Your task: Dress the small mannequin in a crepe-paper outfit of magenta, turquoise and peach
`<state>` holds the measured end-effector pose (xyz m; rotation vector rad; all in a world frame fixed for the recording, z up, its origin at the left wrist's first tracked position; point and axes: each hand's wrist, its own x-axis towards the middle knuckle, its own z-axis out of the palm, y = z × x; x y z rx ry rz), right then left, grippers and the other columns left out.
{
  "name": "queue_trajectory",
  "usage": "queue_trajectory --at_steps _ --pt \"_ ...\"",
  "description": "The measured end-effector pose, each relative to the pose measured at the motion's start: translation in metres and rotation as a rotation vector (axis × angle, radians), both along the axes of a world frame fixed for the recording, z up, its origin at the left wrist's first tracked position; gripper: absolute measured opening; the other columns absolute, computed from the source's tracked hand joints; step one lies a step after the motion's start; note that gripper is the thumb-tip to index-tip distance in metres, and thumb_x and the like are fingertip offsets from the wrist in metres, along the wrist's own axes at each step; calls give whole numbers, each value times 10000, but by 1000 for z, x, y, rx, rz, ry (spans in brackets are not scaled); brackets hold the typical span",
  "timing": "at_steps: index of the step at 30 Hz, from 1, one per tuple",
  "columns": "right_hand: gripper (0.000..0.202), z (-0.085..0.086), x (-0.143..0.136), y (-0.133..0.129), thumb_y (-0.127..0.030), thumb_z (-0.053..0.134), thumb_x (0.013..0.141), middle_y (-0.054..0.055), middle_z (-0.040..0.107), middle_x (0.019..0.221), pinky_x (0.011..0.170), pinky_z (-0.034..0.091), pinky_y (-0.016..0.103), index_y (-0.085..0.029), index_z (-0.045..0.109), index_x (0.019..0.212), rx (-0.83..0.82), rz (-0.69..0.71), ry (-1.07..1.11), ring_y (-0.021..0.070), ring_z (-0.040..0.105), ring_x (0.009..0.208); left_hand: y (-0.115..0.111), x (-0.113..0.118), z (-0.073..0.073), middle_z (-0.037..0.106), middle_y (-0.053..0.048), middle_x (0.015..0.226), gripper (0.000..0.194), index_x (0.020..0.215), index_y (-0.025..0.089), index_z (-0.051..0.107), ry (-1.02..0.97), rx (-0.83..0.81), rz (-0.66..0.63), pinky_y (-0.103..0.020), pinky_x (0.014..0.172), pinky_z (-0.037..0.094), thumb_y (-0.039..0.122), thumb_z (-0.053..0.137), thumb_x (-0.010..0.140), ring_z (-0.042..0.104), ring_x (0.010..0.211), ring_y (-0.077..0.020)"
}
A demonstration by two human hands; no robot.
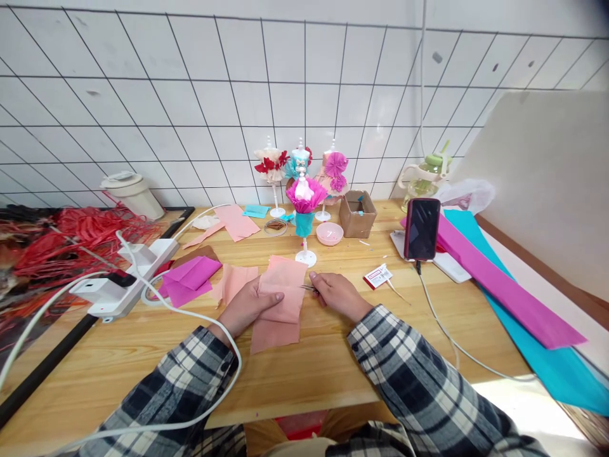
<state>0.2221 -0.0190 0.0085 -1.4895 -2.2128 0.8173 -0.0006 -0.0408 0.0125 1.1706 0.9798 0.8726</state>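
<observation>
Between the two hands I have the folded sheet of peach crepe paper, raised at the middle of the pale wooden table. The left hand is clamped on its left side, thumb flat on top. The right hand is closed around small silvery scissors, their blades pointing left at the paper's right edge; the hands themselves are apart. A flat peach piece shows just below the held sheet, and another peach piece lies left of it. The white mini dress form with magenta and turquoise paper stands just beyond.

I can't see the left fingers under the paper, most of the scissor handles are lost inside the right hand, and I can't tell whether the blades touch the paper. A white cable crosses my view of the left sleeve, and the tangled red strands are cut off at the left edge
</observation>
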Motion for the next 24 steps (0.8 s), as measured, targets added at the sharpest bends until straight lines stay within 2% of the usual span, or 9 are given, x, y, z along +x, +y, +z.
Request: queue_trajectory --at_steps 6,13,19,24 --pt "563 -5 -2 3 -481 173 978 34 637 738 593 288 240 -194 572 703 11 26 -37 139 524 674 0 1 1 701 -121 1081 608 1168 136 585 37 5 -17 -465 894 484 399 765 651 643 1005 -306" --pt "559 -2 0 3 -458 172 980 50 658 789 601 281 256 -196 607 746 -7 -23 -97 152 541 710 0 0 -1 685 -118 1121 587 1185 153 545 0 22 25 -438 878 498 337 760 671 641 1018 -301" --pt "533 2 6 6 -424 183 980 58 679 865 625 289 260 -202 626 785 -14 -125 -167 165 556 777 1 -2 -2 674 -125 1142 581 1178 157 523 8 45 69 -423 863 509 319 761 673 607 1083 -310" --pt "525 0 0 4 -440 191 979 54 685 903 629 286 261 -205 624 799 22 -50 -167 166 568 805 1 -2 -3 684 -120 1121 583 1178 157 533 37 35 57 -416 855 512 329 762 670 603 1086 -311"
